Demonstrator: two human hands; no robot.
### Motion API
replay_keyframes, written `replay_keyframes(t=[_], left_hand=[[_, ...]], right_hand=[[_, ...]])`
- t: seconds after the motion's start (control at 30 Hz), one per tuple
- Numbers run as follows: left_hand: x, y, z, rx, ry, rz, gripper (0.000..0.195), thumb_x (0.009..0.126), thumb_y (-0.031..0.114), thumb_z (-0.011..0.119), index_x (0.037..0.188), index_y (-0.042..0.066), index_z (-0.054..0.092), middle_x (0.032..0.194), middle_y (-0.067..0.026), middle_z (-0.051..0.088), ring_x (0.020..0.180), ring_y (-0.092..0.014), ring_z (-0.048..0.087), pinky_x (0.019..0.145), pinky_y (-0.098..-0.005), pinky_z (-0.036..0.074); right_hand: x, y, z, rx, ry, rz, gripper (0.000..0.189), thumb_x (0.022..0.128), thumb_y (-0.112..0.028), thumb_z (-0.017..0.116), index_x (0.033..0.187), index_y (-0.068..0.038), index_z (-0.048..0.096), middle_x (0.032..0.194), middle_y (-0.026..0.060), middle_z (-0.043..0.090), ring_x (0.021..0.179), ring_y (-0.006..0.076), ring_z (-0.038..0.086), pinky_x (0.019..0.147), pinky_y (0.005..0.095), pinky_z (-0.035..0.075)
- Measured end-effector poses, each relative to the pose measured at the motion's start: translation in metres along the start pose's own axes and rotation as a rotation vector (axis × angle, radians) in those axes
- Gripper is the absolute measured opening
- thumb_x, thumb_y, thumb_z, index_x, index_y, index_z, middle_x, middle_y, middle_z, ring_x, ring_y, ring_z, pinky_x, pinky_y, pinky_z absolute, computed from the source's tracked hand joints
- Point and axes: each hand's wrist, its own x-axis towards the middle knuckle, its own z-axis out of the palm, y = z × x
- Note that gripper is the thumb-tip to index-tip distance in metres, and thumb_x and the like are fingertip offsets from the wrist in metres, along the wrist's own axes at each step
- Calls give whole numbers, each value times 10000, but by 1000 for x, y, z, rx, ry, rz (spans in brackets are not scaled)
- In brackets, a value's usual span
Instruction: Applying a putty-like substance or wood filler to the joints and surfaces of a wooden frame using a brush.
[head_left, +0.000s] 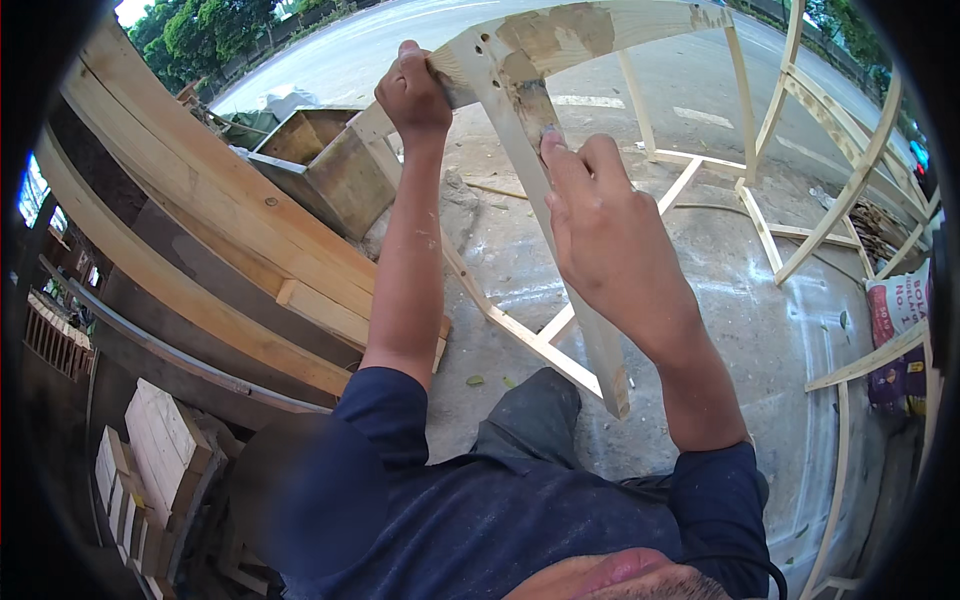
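My left hand (416, 94) is closed around the end of a rail at the upper corner of a pale wooden frame (589, 322). In my right hand (611, 225) is a flat, stained blade that looks like a putty knife (531, 101), laid against the leg just below that corner. Its handle is hidden by my fingers. Brownish smears of what looks like filler (574, 28) mark the top rail. Small dark holes (481, 43) show at the joint. The leg slants down toward my knee, its cut end nearest me.
Thick timber beams (225, 187) lean at the left, with an open box (315, 165) beyond them. Wood blocks (161, 442) are stacked at lower left. More slender wooden frames (832, 172) stand at the right, near printed sacks (896, 307). A road (420, 37) runs behind.
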Motion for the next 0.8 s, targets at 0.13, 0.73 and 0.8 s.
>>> replay_keyframes(t=[0.13, 0.73, 0.8], left_hand=[[-3, 4, 2, 18, 33, 84, 569, 1078, 375, 532, 649, 10, 609, 596, 14, 522, 586, -116, 445, 582, -347, 368], [-20, 13, 11, 68, -3, 157, 580, 1075, 376, 508, 708, -43, 667, 583, -20, 548, 574, -136, 476, 575, -361, 393], [-23, 17, 12, 36, -17, 113, 587, 1078, 381, 502, 706, -43, 666, 582, -20, 551, 572, -136, 474, 574, -359, 391]], right_hand=[[-2, -2, -27, -47, 4, -5, 407, 980, -61, 666, 1381, 6, 666, 1062, 201, 628, 977, 396, 679, 877, 463, 536], [-17, -17, -23, 34, 66, 47, 373, 943, -50, 672, 1307, 27, 688, 1060, 211, 652, 928, 385, 682, 841, 442, 541], [-20, -22, -2, 63, 90, 116, 378, 945, -42, 671, 1314, 36, 687, 1050, 210, 651, 899, 364, 687, 807, 422, 549]])
